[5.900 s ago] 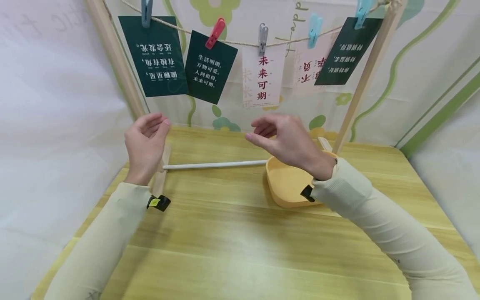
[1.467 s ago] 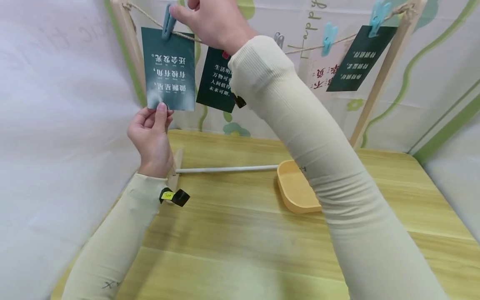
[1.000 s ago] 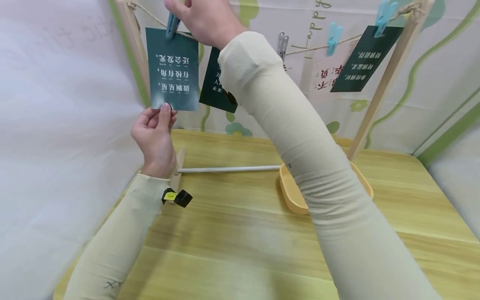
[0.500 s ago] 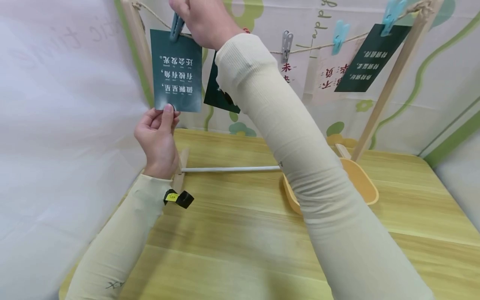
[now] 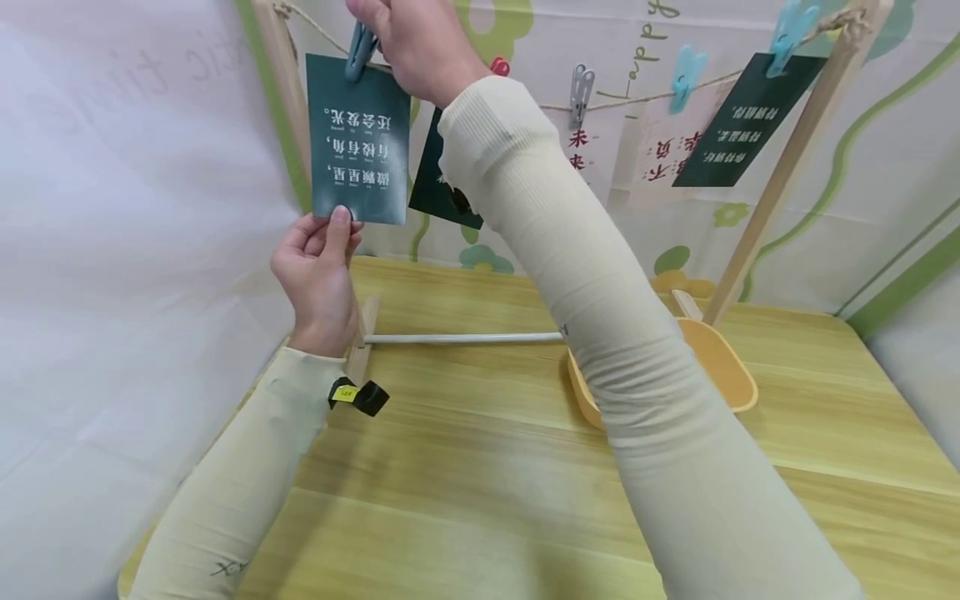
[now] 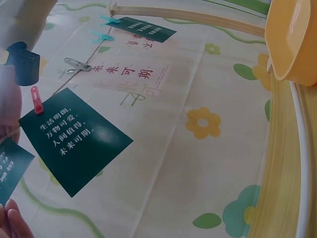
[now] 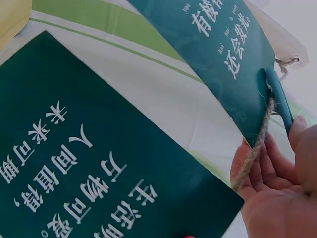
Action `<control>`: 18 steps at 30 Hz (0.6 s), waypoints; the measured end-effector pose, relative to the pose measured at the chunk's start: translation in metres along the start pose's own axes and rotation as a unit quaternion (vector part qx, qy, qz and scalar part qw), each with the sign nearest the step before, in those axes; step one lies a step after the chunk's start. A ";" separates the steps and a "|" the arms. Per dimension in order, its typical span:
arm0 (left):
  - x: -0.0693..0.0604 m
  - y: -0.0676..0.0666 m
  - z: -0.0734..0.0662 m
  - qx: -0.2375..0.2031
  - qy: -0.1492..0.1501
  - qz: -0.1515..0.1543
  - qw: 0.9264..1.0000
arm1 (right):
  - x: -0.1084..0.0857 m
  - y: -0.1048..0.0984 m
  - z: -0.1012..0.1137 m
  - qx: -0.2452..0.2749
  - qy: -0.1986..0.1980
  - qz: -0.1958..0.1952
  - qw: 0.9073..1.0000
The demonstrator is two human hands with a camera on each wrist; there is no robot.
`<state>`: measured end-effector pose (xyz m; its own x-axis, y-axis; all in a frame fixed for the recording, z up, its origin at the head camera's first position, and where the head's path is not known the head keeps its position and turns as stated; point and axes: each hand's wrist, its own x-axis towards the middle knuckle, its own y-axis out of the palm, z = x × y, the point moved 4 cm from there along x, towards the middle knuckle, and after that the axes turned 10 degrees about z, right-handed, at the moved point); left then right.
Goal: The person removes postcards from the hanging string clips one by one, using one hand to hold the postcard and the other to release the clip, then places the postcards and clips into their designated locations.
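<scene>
Loads of white-lettered green cards (image 5: 356,137), red-lettered pale pink cards (image 5: 663,158), blue, red and grey pegs (image 5: 360,54). Cream sleeves (image 5: 600,275), yellow-orange tray (image 5: 720,358), flowery white backdrop (image 6: 163,163), yellowish woodgrain table (image 5: 465,467).

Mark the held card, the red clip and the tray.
Held card (image 5: 360,140), head view: middle of its printed face.
Red clip (image 6: 37,100), left wrist view: middle of its body.
Tray (image 5: 718,364), head view: bare inside surface.

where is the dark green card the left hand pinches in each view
Head: dark green card, upper left, above left hand.
Left wrist: dark green card at lower left, cut off.
Right wrist: dark green card at upper right, cut off.
Shared landmark: neighbouring card with the red clothespin.
</scene>
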<state>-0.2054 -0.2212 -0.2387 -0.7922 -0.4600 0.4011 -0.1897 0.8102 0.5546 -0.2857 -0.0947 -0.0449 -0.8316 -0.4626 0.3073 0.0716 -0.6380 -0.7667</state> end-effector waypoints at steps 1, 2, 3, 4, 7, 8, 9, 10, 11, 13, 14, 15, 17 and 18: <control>0.000 0.000 0.000 -0.003 0.000 0.000 1.000 | 0.000 0.000 -0.001 0.005 0.002 -0.002 1.000; 0.000 0.000 0.000 0.000 0.002 0.001 1.000 | 0.001 0.001 -0.002 0.007 0.004 -0.005 1.000; 0.000 0.000 0.001 0.005 0.005 0.002 1.000 | 0.001 0.001 -0.002 0.013 0.007 -0.006 1.000; 0.000 0.001 0.001 0.002 0.005 0.002 1.000 | 0.001 0.001 -0.003 0.017 0.011 -0.007 1.000; 0.000 0.001 0.002 0.003 0.006 0.003 1.000 | 0.002 -0.001 -0.004 0.034 0.018 -0.013 0.999; 0.000 0.002 0.002 0.005 0.007 0.003 1.000 | 0.002 -0.001 -0.004 0.037 0.021 -0.015 0.999; 0.000 0.002 0.002 0.006 0.007 0.003 1.000 | 0.002 -0.002 -0.003 0.036 0.023 -0.018 0.999; 0.000 0.002 0.002 0.006 0.007 0.004 1.000 | 0.002 -0.002 -0.003 0.034 0.024 -0.021 0.999; 0.000 0.002 0.003 0.009 0.007 0.004 1.000 | 0.002 -0.003 -0.003 0.030 0.026 -0.024 0.999; 0.000 0.003 0.003 0.007 0.006 0.002 1.000 | 0.000 -0.004 -0.002 0.033 0.026 -0.028 0.999; 0.000 0.003 0.003 0.007 0.005 0.002 1.000 | 0.000 -0.005 -0.001 0.032 0.027 -0.031 0.999; -0.001 0.004 0.003 0.007 0.003 0.001 1.000 | -0.001 -0.005 -0.001 0.031 0.027 -0.033 0.999; -0.001 0.004 0.003 0.007 0.002 0.000 1.000 | -0.001 -0.007 -0.002 0.039 0.027 -0.035 0.998; -0.001 0.004 0.004 0.006 0.001 0.000 1.000 | -0.001 -0.008 -0.002 0.048 0.028 -0.034 0.998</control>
<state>-0.2074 -0.2159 -0.2394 -0.7914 -0.4600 0.4026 -0.1965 0.8151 0.5450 -0.2864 -0.0878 -0.0409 -0.8659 -0.3822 0.3227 0.0634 -0.7238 -0.6871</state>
